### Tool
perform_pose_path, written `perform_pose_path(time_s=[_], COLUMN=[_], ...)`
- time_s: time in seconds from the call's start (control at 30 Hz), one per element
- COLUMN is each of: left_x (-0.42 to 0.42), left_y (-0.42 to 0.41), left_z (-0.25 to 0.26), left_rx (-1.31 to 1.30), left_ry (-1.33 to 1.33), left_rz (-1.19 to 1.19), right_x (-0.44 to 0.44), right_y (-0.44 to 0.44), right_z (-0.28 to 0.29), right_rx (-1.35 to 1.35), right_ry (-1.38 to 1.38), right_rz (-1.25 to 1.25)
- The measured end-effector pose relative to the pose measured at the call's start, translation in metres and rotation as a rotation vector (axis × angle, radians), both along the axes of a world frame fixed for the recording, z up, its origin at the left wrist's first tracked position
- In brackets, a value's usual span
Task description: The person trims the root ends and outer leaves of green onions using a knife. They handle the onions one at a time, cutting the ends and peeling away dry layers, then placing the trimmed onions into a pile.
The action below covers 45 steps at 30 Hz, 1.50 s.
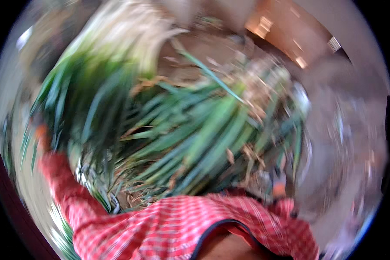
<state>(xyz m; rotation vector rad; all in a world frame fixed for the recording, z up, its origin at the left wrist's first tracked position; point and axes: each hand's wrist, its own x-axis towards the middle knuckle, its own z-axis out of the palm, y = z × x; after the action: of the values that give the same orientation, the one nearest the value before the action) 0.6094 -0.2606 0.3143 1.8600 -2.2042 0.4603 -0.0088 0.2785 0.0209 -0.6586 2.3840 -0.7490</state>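
A large bundle of green onions (117, 48), with pale stems at the top and green leaves hanging down, fills the upper left. My left hand (40, 128) is at the left beside its leaf tips, partly hidden and blurred; whether it grips them I cannot tell. A pile of loose green onions (195, 130) lies in the middle before me, roots towards the upper right. My right hand (279, 178), blurred, is at the lower right by the pile's edge, below some hanging leaves; its fingers are not clear. Something orange shows at both wrists.
Brown ground with scraps (195, 55) shows beyond the pile. An orange-brown object (279, 29) stands at the upper right. More green onions (63, 234) lie at the lower left, and dry leaf litter (135, 198) is close to my body. Motion blur hides detail on the right.
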Motion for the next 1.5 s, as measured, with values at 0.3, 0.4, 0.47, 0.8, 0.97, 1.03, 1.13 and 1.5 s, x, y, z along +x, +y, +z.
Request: perform_pose_path(time_s=[0.3,0.4,0.47,0.8,0.97,1.03,1.13,1.5], left_x=[-0.227,-0.343,-0.422,-0.669,-0.713,-0.737,-0.793,-0.770], left_y=[0.199,0.252,0.275,0.403,0.415,0.391,0.311,0.260], left_z=[-0.042,-0.081,-0.121,-0.306,-0.370,-0.366,-0.300,-0.181], left_rx=[0.463,1.090,0.999,0.780,0.929,0.779,0.764,1.532], left_ry=[0.594,0.434,0.047,-0.572,-0.351,-0.375,0.146,1.095], left_rz=[-0.870,-1.093,-1.203,-0.914,-0.848,-0.943,-0.876,-0.952], right_x=[-0.021,-0.040,-0.049,-0.067,-0.071,-0.055,-0.029,-0.030], right_y=[0.037,0.049,0.054,0.091,0.119,0.144,0.184,0.114], right_z=[-0.066,-0.061,-0.062,-0.088,-0.057,-0.038,-0.007,0.049], right_rx=[0.330,0.399,0.490,0.455,0.295,0.108,-0.163,-0.583], right_ry=[0.581,0.567,0.528,0.415,0.136,-0.206,-0.355,-0.685], right_rz=[-0.421,-0.376,-0.323,0.017,-0.179,-0.394,-0.413,-0.389])
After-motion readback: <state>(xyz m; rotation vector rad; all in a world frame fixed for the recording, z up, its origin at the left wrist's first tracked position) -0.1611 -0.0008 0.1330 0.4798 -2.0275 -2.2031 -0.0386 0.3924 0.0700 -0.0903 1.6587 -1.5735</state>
